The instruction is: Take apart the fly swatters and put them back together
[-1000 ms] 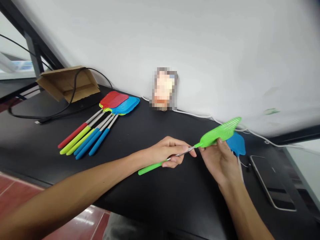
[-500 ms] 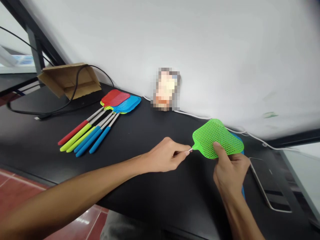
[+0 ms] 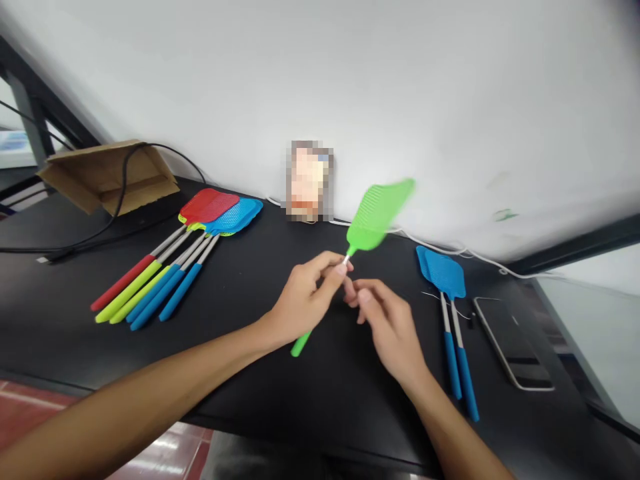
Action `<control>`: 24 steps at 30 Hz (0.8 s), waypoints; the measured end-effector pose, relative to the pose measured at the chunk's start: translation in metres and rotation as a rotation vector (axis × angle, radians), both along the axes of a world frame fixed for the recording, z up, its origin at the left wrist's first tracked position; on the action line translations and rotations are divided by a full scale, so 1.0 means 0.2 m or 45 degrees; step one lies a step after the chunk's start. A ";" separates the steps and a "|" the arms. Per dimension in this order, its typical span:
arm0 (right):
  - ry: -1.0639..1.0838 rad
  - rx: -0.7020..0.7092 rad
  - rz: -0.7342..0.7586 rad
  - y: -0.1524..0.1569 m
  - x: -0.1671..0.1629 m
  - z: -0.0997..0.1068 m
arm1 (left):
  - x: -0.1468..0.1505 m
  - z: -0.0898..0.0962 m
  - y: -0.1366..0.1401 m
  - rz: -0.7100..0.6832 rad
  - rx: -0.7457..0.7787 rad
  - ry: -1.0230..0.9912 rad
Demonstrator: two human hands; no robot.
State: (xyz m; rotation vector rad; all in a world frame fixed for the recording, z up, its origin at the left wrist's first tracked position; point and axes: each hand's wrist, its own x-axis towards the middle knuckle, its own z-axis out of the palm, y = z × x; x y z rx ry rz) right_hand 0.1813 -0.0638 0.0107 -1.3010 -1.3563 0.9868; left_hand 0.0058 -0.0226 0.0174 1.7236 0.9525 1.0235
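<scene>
My left hand [image 3: 303, 297] pinches the thin metal shaft of a green fly swatter [image 3: 374, 217] just under its head. The head points up and to the right, slightly blurred, and the tip of the green handle shows below my palm. Close beside the shaft, my right hand [image 3: 390, 330] has its fingers loosely curled and apart from the thumb, with nothing seen in them. To the right lie two blue fly swatters [image 3: 445, 273], overlapping at the heads. On the left rests a fanned stack of several fly swatters [image 3: 213, 203] in red, yellow-green and blue.
A phone [image 3: 513, 343] lies at the right on the black table [image 3: 320, 413]. An open cardboard box [image 3: 110, 177] stands at the back left with a black cable [image 3: 123, 180] over it. A blurred-out upright object [image 3: 307, 180] leans on the wall. A white cable [image 3: 425, 240] runs along the back.
My right hand has let go of the green swatter's head and moved left towards the shaft. The swatter has tilted upward and shifted left in my left hand, and the two blue swatters show fully.
</scene>
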 end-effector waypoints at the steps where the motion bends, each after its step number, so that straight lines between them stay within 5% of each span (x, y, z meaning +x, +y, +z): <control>1: -0.054 -0.024 0.086 -0.01 -0.03 0.01 | 0.00 0.00 0.01 0.032 -0.049 -0.103; 4: -0.062 -0.072 0.262 -0.06 -0.11 0.03 | 0.02 0.00 0.01 0.052 -0.181 -0.359; 7: -0.144 -0.045 0.216 -0.15 -0.14 0.04 | 0.02 -0.01 0.00 -0.080 -0.252 -0.414; 13: -0.967 0.007 -0.574 -0.42 0.17 0.02 | -0.02 0.03 0.04 -0.201 -0.010 0.071; 15: -1.336 -0.035 -0.754 -0.48 0.32 0.01 | -0.05 0.09 0.05 -0.142 0.146 0.214; 18: -1.735 -0.119 -0.733 -0.51 0.46 -0.02 | -0.15 0.17 0.02 -0.016 0.389 0.348; 24: -1.904 -0.120 -0.698 -0.44 0.51 -0.08 | -0.57 0.14 -0.14 0.657 0.623 0.723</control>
